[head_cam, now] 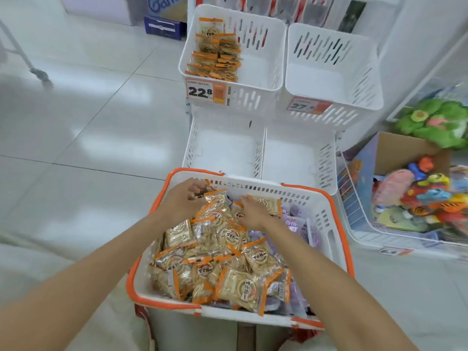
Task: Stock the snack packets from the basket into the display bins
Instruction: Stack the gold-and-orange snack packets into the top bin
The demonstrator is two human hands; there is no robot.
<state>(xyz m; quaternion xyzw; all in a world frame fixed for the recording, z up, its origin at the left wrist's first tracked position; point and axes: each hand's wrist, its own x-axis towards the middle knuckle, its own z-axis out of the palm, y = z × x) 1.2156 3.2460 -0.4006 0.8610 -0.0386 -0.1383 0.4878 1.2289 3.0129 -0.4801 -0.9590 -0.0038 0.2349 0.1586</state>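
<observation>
Currently gathering: left hand (186, 198) is curled round a few snack packets (215, 239) at the far end of the basket (336, 224). The right hand (253, 214) lies on the pile, fingers straight, gripping nothing. The upper-left display bin (266, 79) is part-filled with matching orange-edged packets (no packets show in the other three). Next, probably: lift the handful clear, carry it forward and up, and set it beside that stack.

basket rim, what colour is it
Orange: the basket rim runs round white slotted sides, clearest in the head view.
</observation>
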